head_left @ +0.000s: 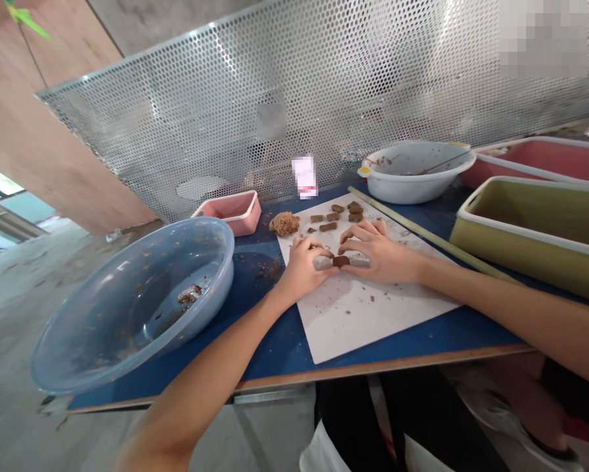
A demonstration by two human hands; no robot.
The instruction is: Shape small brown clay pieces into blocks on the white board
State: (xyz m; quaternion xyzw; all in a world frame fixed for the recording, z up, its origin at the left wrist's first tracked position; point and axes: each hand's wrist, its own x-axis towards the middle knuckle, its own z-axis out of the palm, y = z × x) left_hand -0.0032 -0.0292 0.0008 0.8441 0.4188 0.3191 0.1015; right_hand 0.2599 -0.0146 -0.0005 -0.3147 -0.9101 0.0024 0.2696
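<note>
Over a white board (343, 334), my left hand (304, 267) and my right hand (375, 252) meet around a short dark brown piece (341, 261) of clay-like material. A greyish strip shows on either side of it, under my fingers; whether this is one part or two I cannot tell. Both hands are closed, thumbs and fingers curled in from left and right. Just beyond them, several small brown pieces (328, 227) lie on the board. A rough tan lump (285, 224) sits at the board's far left corner. Brown crumbs dot the board.
At left stands a large blue translucent basin (220, 249) with wet brown residue. Behind it is a small pink tub (247, 223). To the right are a yellowish stick (422, 233), a white basin (407, 190), an olive tub (530, 255) and a red tub (544, 157). A perforated metal screen (200, 98) rises behind.
</note>
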